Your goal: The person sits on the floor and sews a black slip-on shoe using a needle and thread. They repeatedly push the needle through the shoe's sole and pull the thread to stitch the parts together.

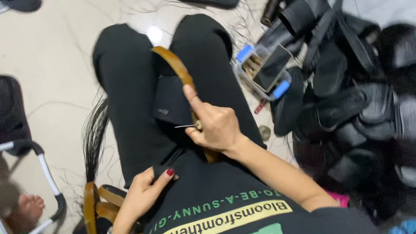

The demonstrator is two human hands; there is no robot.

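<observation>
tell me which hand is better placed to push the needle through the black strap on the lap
Right. The right hand already pinches the needle beside the black strap and tan sole. The left hand rests apart on the thigh, near the tan soles.

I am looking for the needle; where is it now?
In the head view, the needle is centre frame, pinched by the right hand against the black strap.

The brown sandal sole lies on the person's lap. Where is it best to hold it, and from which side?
Probably grip the brown sole at its free far end, near the knees, coming from above. There its narrow edge stands up, bare. The near end is under the right hand, which holds a needle.
</observation>
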